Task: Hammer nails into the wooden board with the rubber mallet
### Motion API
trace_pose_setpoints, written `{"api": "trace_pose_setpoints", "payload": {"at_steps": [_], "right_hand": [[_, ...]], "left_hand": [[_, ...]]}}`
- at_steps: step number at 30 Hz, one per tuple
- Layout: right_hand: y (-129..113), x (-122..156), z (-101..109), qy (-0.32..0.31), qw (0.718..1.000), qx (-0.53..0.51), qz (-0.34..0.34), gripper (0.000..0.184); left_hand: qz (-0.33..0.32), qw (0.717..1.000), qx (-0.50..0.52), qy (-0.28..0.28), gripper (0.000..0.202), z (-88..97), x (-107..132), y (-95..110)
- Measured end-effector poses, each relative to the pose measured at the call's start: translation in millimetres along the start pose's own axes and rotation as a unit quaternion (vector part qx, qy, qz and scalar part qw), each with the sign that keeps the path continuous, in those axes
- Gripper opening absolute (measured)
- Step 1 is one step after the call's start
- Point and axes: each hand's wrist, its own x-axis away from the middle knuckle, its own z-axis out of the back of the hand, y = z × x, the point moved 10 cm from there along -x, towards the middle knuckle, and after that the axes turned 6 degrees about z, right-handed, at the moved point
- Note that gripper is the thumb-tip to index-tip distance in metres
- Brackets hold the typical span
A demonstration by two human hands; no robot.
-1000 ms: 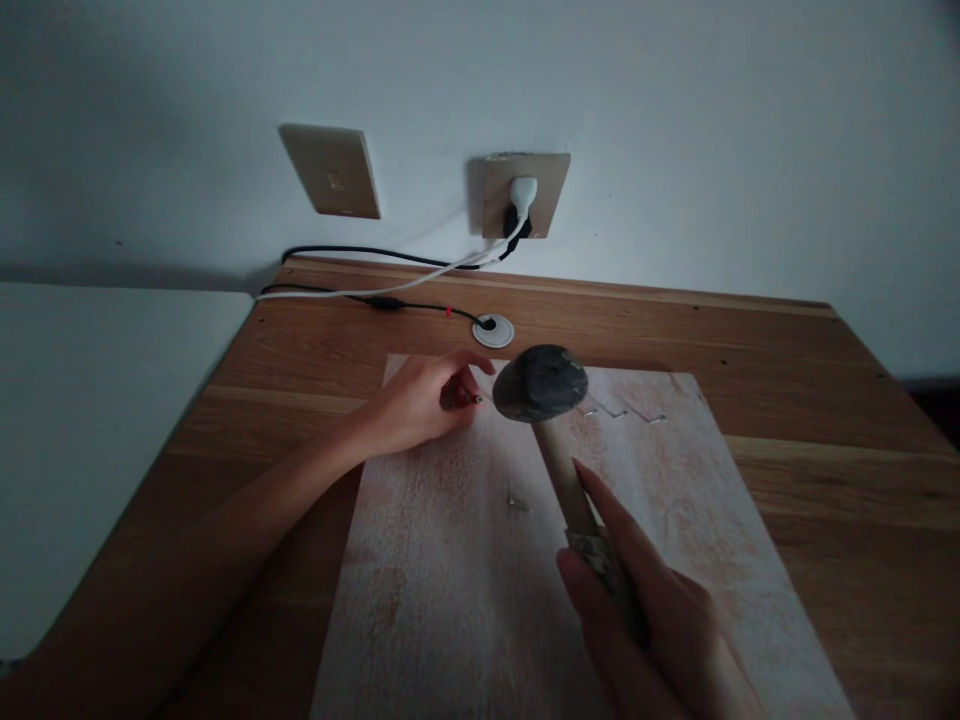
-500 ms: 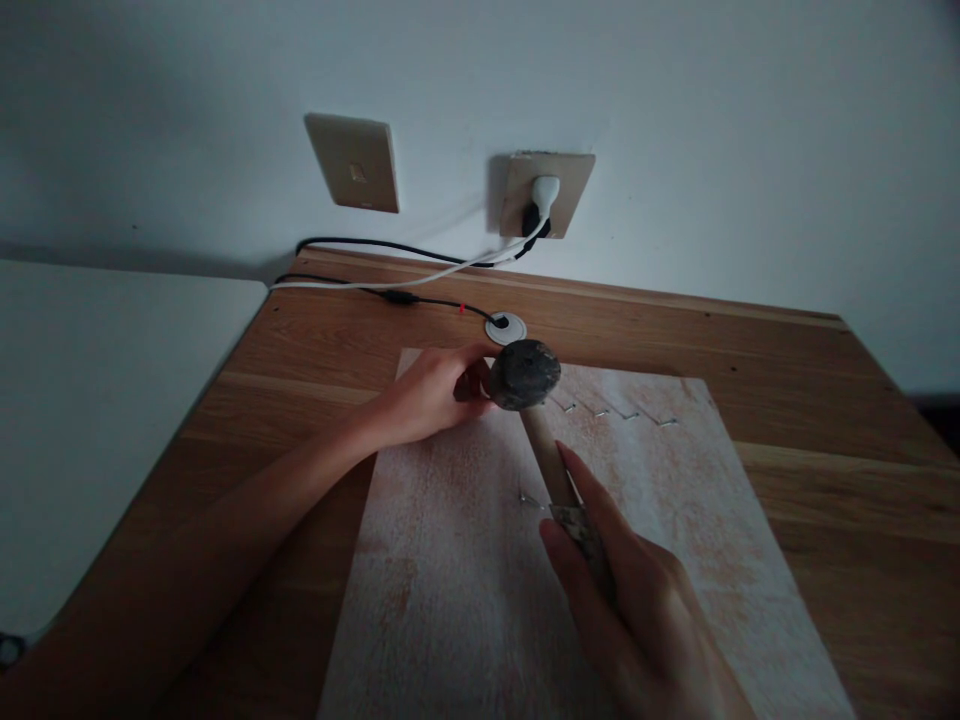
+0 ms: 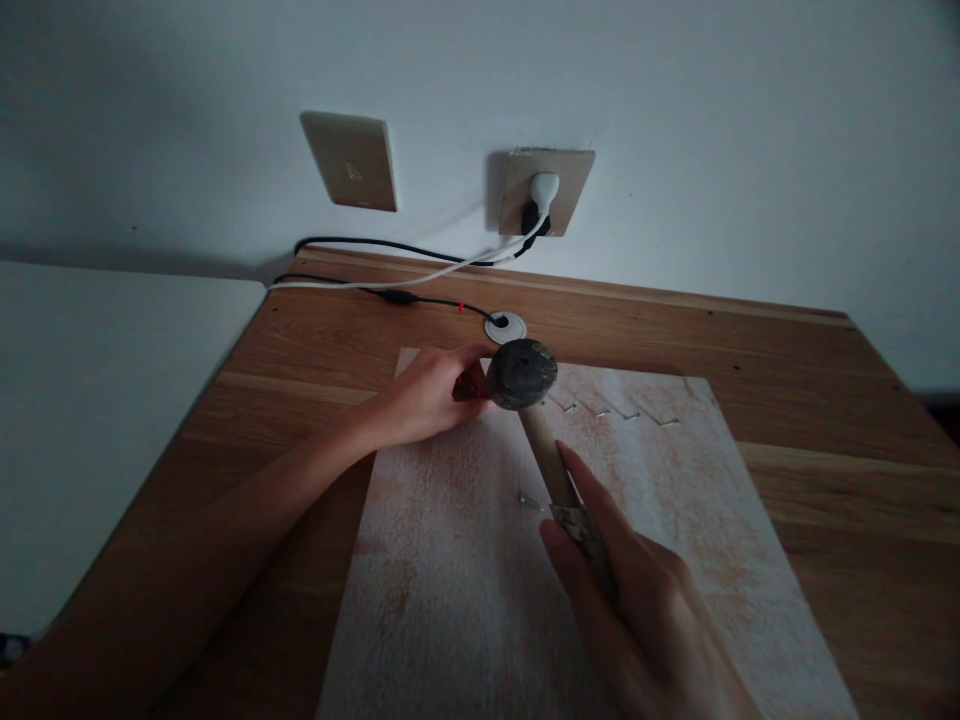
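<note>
My right hand (image 3: 630, 590) is wrapped round the handle of a mallet (image 3: 523, 374) with a dark, rounded head. The handle is pale, with a worn, patchy grip. Beside the mallet head, my left hand (image 3: 435, 395) has its fingers pinched together near the board's far edge; the head hides the fingertips and whatever they hold. Under both hands lies a whitish board (image 3: 450, 580) with reddish-brown patches. Several nails (image 3: 601, 412) stand in a row along its far right part. A loose-looking nail (image 3: 529, 500) shows left of the mallet handle.
The board rests on a wooden desk (image 3: 817, 510) against a wall. Behind it sit a round cable grommet (image 3: 517, 328) and black and white cables (image 3: 397, 285) leading to a wall socket (image 3: 577, 190). A switch plate (image 3: 352, 160) is further left, above a white surface (image 3: 112, 400).
Almost nothing differs. The mallet head has shifted very slightly left, and both hands keep their places.
</note>
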Motion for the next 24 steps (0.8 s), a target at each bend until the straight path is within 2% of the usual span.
{"api": "trace_pose_setpoints", "payload": {"at_steps": [4,6,11,17,20,24], "right_hand": [[-3.3,0.1,0.1,-0.008,1.000,0.005,0.023,0.057],[-1.7,0.3,0.3,-0.003,1.000,0.003,0.004,0.056],[2.2,1.5,-3.0,0.004,0.999,-0.013,-0.029,0.059],[-1.8,5.1,1.5,0.021,0.998,-0.029,-0.058,0.056],[-5.0,4.0,2.1,0.009,0.998,-0.017,-0.053,0.056],[-3.9,2.4,-1.5,-0.017,0.999,-0.004,-0.041,0.058]], "left_hand": [[-0.008,1.000,-0.002,-0.005,0.022,-0.8,0.2,2.1],[-0.007,1.000,0.002,-0.009,0.020,-1.1,0.2,2.4],[-0.002,1.000,0.006,-0.007,0.031,-1.0,-0.3,1.2],[-0.007,0.999,0.041,-0.020,0.018,-3.0,-0.9,0.9],[0.002,1.000,0.025,-0.015,0.024,-1.5,-0.5,-0.3],[0.011,1.000,-0.004,0.007,0.042,1.6,0.6,-3.2]]}}
